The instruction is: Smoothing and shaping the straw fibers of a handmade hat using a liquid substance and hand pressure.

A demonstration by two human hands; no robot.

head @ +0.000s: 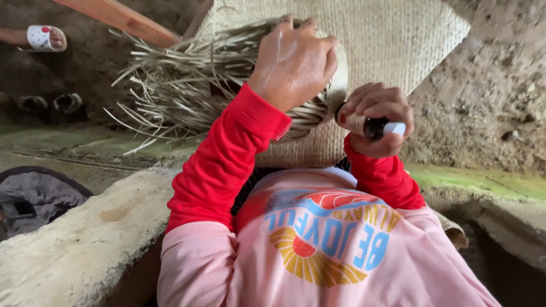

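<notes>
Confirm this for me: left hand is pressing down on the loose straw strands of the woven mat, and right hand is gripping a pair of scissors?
Not scissors. In the head view the right hand grips a small bottle with a white cap. The left hand does press on the loose strands of the woven mat.

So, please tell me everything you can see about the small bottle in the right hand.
The small bottle lies roughly sideways in the closed right hand. Its visible body looks dark, glass or plastic, with a pale label bearing a red mark toward the left end and a white cap at the right end. Fingers cover its middle, so its full shape is hidden. It sits just before the woven mat, beside the dry straw strands under the left hand.
</notes>
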